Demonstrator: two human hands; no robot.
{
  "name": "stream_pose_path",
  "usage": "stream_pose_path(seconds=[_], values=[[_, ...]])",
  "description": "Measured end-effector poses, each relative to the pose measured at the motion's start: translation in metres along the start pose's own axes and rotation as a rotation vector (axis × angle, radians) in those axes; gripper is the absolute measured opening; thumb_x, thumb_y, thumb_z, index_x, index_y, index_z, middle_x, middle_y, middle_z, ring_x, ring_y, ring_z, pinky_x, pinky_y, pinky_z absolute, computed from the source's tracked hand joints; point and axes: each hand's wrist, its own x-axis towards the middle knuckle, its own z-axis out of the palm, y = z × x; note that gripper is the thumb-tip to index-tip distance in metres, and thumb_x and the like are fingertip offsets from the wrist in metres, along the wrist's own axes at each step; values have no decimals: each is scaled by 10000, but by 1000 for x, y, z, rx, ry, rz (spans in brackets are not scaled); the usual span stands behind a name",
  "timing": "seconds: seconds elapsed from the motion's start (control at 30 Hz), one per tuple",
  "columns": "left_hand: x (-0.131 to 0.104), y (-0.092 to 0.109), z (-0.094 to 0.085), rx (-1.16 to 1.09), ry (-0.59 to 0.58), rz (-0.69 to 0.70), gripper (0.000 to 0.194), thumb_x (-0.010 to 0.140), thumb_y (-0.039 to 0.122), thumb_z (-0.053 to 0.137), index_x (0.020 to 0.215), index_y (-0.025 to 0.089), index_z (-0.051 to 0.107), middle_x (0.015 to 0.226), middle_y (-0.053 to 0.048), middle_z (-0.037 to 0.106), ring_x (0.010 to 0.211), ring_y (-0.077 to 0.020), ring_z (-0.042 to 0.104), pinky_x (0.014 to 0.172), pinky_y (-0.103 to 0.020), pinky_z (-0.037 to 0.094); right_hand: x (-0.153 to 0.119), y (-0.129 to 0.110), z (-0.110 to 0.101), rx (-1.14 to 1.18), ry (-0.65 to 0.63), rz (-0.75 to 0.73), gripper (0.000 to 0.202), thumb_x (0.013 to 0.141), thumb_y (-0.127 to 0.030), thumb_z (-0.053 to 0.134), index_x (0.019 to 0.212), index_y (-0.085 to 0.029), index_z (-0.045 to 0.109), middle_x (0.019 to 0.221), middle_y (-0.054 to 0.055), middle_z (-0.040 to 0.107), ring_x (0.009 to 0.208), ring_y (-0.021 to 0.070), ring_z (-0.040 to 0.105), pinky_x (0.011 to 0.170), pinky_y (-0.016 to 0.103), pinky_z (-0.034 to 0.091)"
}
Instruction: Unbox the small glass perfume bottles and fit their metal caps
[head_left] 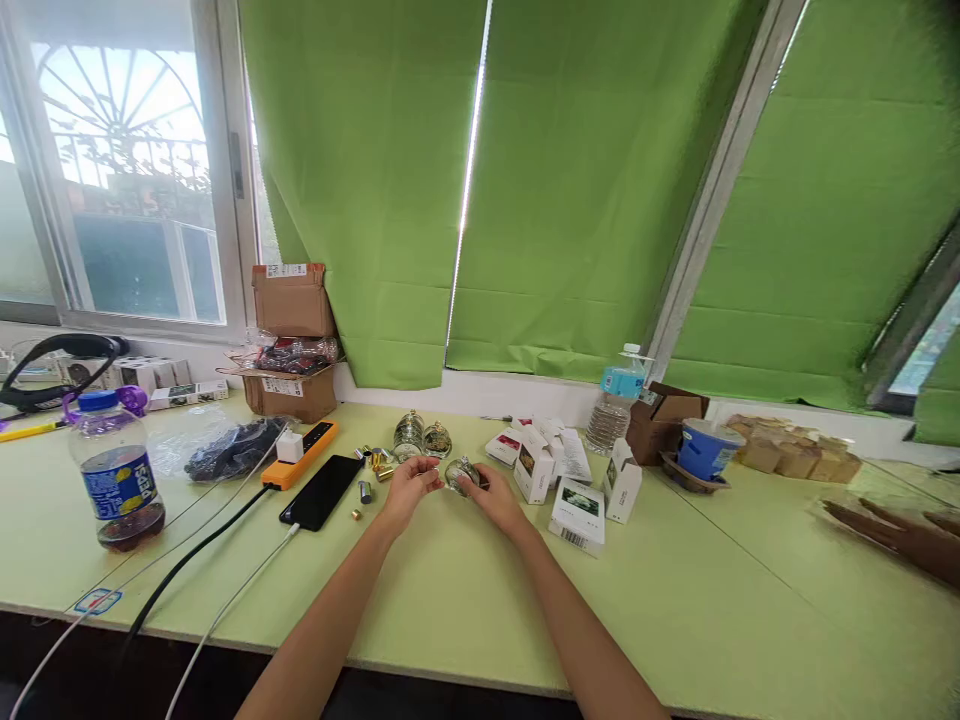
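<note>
My right hand (489,492) is closed around a round, clear glass bottle (460,472) with a patterned surface, just above the table. Left of it, my left hand (411,490) has its fingertips pinched together; whatever is between them is too small to make out. Beyond my hands stand similar glass bottles, one ribbed (409,436) and one rounder (437,440). Several small gold and silver caps lie left of my left hand, among them a silver cap (365,492) and a gold ring-like piece (356,515).
White printed boxes (577,512) cluster to the right, near a water bottle (616,400) and a blue tub (705,450). Leftward lie a black phone (321,492) on its cable, an orange power strip (300,455) and a Pepsi bottle (118,480). Cartons (292,300) stand by the window.
</note>
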Motion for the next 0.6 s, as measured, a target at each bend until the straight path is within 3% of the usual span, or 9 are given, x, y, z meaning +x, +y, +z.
stream_pose_path(seconds=[0.1,0.23,0.43,0.6], values=[[2,-4,-2,-9,8,-13,355,689,357,755,948,135,656,841,-48,644,712,-139,647,803,-354,561,-2,-4,4,-33,26,-16,370,783,-531,600,838,-170,652,742,34,642,694,202,565,629,287,419],[4,-8,-3,26,10,-23,408,694,405,763,975,126,665,812,-49,652,643,-109,616,749,-325,563,-5,-7,7,-53,43,-50,351,759,-480,645,953,-187,659,851,49,667,770,223,585,696,308,437],[4,-10,-4,208,-50,-16,421,708,314,755,1064,117,643,793,-52,653,693,-135,636,733,-319,553,-3,-6,10,-51,34,-91,568,664,-469,738,1154,-206,622,1062,79,625,962,259,577,831,356,459],[4,-12,-6,532,-64,43,233,767,151,612,994,107,645,753,-44,616,709,-163,623,731,-338,530,-4,-5,12,40,-44,-43,823,629,-451,772,1353,-209,465,1174,95,568,765,176,580,691,314,498]])
